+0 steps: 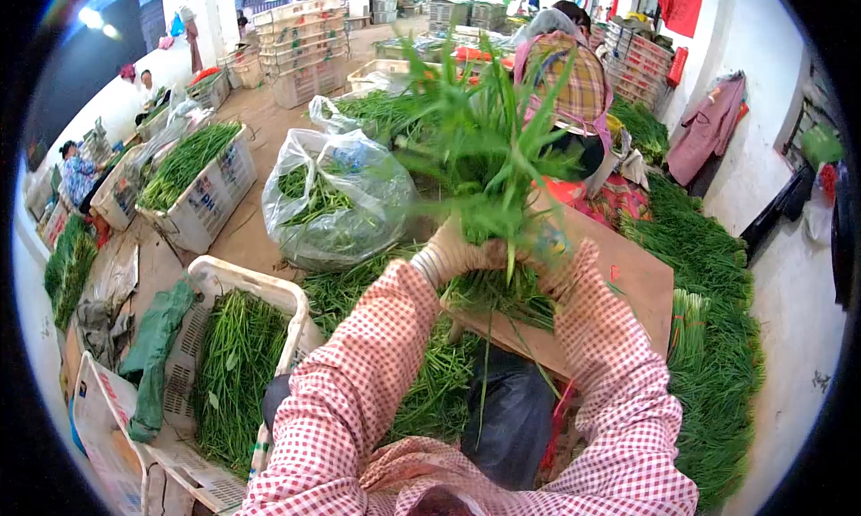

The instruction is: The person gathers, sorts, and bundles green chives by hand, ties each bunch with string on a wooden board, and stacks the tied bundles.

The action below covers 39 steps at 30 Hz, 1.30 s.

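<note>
Both of my hands wear pale gloves and are wrapped round a bunch of long green leafy stalks (498,148), whose tops fan out upward and are blurred. My left hand (457,254) grips the bunch from the left side. On the right side is my right hand (545,251), its fingers partly hidden by leaves. Beneath them lie more stalks on the near left part of a brown board (619,256). Some loose stalks hang over the board's near edge.
A crate (305,314) of greens stands at lower left, with a plastic bag (336,225) of greens beyond. Piled greens (717,372) line the right wall. A person (560,77) sits ahead with their back turned; others sit at far left.
</note>
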Motion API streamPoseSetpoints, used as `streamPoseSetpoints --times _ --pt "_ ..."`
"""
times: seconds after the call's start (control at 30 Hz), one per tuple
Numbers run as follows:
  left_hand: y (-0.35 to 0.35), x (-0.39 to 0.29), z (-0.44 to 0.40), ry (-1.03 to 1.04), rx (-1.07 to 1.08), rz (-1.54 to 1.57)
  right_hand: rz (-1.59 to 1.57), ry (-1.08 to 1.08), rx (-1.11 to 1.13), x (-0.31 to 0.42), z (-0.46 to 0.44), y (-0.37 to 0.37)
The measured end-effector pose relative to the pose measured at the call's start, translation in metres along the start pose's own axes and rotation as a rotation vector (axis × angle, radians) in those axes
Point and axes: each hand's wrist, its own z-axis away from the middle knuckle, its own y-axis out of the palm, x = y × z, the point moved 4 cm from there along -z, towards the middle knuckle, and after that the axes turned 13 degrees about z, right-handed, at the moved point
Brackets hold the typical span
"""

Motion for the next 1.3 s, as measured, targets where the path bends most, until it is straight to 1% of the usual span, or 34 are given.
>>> streamPoseSetpoints --times 0.07,0.1,0.13,0.17,0.23,0.3,0.4,0.43,0.5,0.53,0.57,0.6,0.63,0.67,0.7,0.73,0.77,0.8,0.83,0.87,0.9,0.93,0.97,1.0,1.03,1.1,1.13,1.17,1.2,1.23,1.27,1.3 --pt "0.000 0.044 0.005 -0.045 0.030 -0.152 -0.068 0.036 -0.073 -0.010 0.007 -0.002" --pt "0.000 0.046 0.003 -0.065 0.040 -0.206 -0.089 0.052 -0.092 -0.013 0.009 0.001" --pt "-0.003 0.047 0.004 -0.105 0.039 0.133 -0.110 0.062 -0.102 -0.017 0.011 0.005" --pt "-0.006 0.045 0.014 -0.135 -0.020 0.205 -0.128 0.067 -0.102 -0.018 0.012 0.011" --pt "-0.003 -0.009 0.023 -0.182 -0.144 0.353 -0.161 0.065 -0.081 -0.017 0.012 0.029" --pt "-0.015 -0.003 0.035 -0.560 -0.425 1.576 -0.177 0.060 -0.044 -0.011 0.014 0.046" --pt "-0.036 -0.045 0.070 -0.333 0.140 1.779 -0.180 0.061 0.011 -0.002 0.018 0.071" --pt "-0.038 -0.054 0.082 -0.354 0.133 1.778 -0.178 0.067 0.025 0.000 0.020 0.078" --pt "-0.041 -0.061 0.100 -0.507 -0.177 1.599 -0.176 0.090 0.048 0.001 0.024 0.097" --pt "-0.044 -0.064 0.107 -0.579 -0.306 1.446 -0.180 0.105 0.054 0.001 0.026 0.107" --pt "-0.048 -0.066 0.113 -0.605 -0.312 1.255 -0.192 0.114 0.060 0.001 0.026 0.116" --pt "-0.055 -0.066 0.116 -0.598 -0.281 0.936 -0.210 0.133 0.064 -0.002 0.027 0.125" --pt "-0.062 -0.058 0.118 -0.570 -0.215 0.532 -0.252 0.155 0.062 -0.005 0.028 0.134" --pt "-0.072 -0.053 0.121 -0.500 -0.123 0.082 -0.304 0.172 0.061 -0.008 0.028 0.141" --pt "-0.075 -0.086 0.125 -0.420 0.105 -0.655 -0.382 0.186 0.057 -0.012 0.029 0.147" --pt "-0.066 -0.132 0.124 -0.679 0.077 -0.837 -0.485 0.197 0.057 -0.017 0.028 0.150" --pt "-0.088 -0.111 0.145 -0.502 0.018 -0.718 -0.669 0.191 0.077 -0.022 0.025 0.151" --pt "-0.093 -0.136 0.152 -0.514 0.003 -0.701 -0.917 0.175 0.119 -0.027 0.020 0.150" --pt "-0.095 -0.161 0.156 -0.523 -0.011 -0.689 -1.174 0.131 0.206 -0.030 0.014 0.149" --pt "-0.096 -0.168 0.162 -0.533 -0.002 -0.691 -1.351 0.080 0.304 -0.032 0.009 0.147" --pt "-0.101 -0.164 0.173 -0.815 -0.132 -0.383 -1.388 0.007 0.376 -0.033 0.003 0.146" --pt "-0.100 -0.161 0.186 -1.070 -0.263 -0.062 -1.220 -0.155 0.411 -0.024 -0.002 0.147" --pt "-0.087 -0.151 0.203 -0.961 -0.328 0.366 -0.872 -0.226 0.266 -0.023 0.003 0.157" --pt "-0.078 -0.139 0.214 -0.891 -0.339 0.636 -0.437 -0.257 0.108 -0.014 0.007 0.168" --pt "-0.071 -0.123 0.224 -0.855 -0.369 0.847 -0.074 -0.236 -0.032 -0.005 0.013 0.179" --pt "-0.060 -0.096 0.248 -0.848 -0.454 1.009 0.437 -0.438 0.132 0.038 0.050 0.204" --pt "-0.058 -0.084 0.260 -0.858 -0.495 1.041 0.819 -0.682 0.170 0.050 0.071 0.226" --pt "-0.057 -0.074 0.272 -0.882 -0.536 1.048 0.770 -0.773 0.154 0.026 0.105 0.254" --pt "-0.056 -0.066 0.285 -0.910 -0.565 1.045 0.645 -0.760 0.167 0.045 0.131 0.244" --pt "-0.055 -0.059 0.297 -0.942 -0.591 1.033 0.636 -0.751 0.165 0.019 0.153 0.261" --pt "-0.055 -0.053 0.307 -0.972 -0.617 1.014 0.546 -0.752 0.286 -0.034 0.176 0.288" --pt "-0.055 -0.050 0.314 -0.994 -0.624 0.998 0.456 -0.748 0.329 -0.025 0.178 0.283"
